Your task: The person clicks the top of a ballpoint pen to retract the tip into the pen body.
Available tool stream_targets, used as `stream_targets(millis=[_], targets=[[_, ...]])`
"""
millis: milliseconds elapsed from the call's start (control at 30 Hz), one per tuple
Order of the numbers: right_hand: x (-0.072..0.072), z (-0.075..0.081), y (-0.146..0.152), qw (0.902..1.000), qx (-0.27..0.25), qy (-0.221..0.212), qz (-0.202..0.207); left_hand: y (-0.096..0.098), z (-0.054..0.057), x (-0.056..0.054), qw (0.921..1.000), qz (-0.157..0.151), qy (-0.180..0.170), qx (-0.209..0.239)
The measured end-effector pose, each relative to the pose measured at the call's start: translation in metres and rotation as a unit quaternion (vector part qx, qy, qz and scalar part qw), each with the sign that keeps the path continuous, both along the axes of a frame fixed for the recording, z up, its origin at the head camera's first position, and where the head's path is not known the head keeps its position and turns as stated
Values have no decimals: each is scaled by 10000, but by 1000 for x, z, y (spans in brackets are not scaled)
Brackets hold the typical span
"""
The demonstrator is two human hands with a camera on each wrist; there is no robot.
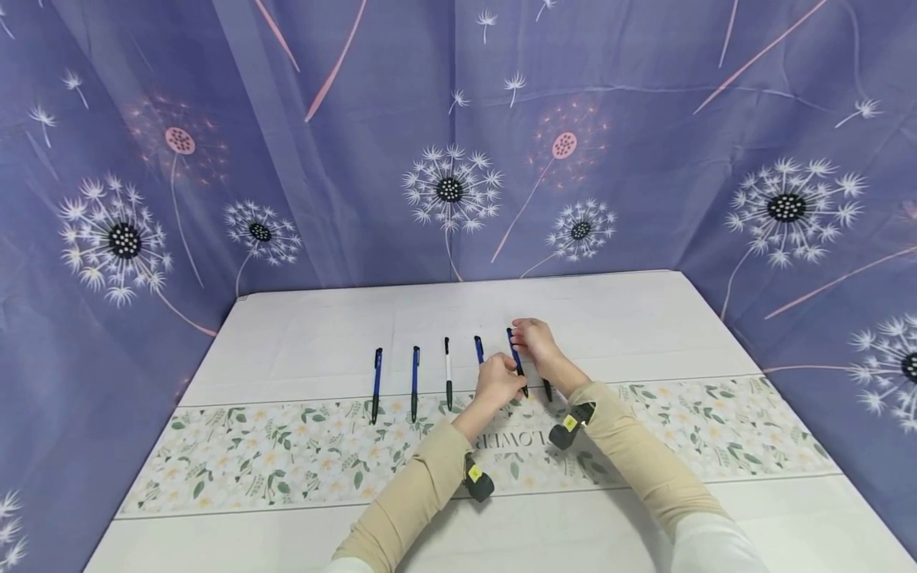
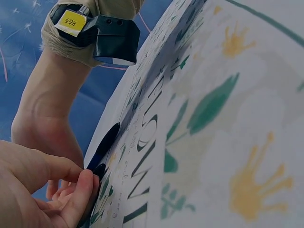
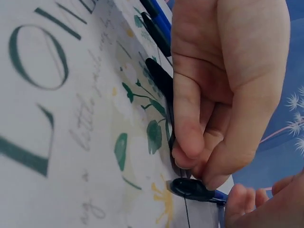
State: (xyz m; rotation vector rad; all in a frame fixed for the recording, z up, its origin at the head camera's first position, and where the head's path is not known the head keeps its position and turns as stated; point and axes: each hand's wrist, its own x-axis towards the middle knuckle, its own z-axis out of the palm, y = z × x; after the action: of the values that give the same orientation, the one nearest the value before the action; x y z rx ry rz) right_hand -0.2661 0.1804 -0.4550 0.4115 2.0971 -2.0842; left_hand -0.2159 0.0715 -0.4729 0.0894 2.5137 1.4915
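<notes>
Several pens lie side by side in a row. My left hand (image 1: 499,380) pinches the lower part of a blue pen (image 1: 513,350) near its dark grip. At the pen's upper end, my right hand (image 1: 536,344) holds it with curled fingers. That pen's black grip (image 3: 190,187) shows between the two hands in the right wrist view. Another blue pen (image 1: 478,344) lies just left, partly covered by my left hand. Under my right wrist a dark pen tip (image 1: 548,390) peeks out; the rest is hidden.
Further left lie a white pen with black ends (image 1: 448,370), a blue pen (image 1: 415,382) and another blue pen (image 1: 376,386). A floral band (image 1: 272,458) crosses the white table (image 1: 322,318). Dandelion-patterned purple curtains (image 1: 358,159) stand behind and at both sides.
</notes>
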Motion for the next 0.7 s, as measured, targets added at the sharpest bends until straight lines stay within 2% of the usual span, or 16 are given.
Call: stream_targets(millis=[100, 267, 367, 567, 700], targets=[[0, 1, 2, 9997, -257, -3, 50, 0, 0, -1, 10000, -8, 65, 49], [0, 3, 5, 9974, -668, -60, 254, 0, 0, -2, 9993, -51, 364, 61], [0, 4, 7, 9949, -933, -230, 294, 0, 0, -1, 9986, -119, 442, 275], [0, 5, 11, 9881, -1438, -471, 266, 4, 2, -2, 9952, -73, 253, 939], [1, 7, 15, 9880, -1461, -414, 295, 6, 3, -2, 9934, 7, 64, 1142]])
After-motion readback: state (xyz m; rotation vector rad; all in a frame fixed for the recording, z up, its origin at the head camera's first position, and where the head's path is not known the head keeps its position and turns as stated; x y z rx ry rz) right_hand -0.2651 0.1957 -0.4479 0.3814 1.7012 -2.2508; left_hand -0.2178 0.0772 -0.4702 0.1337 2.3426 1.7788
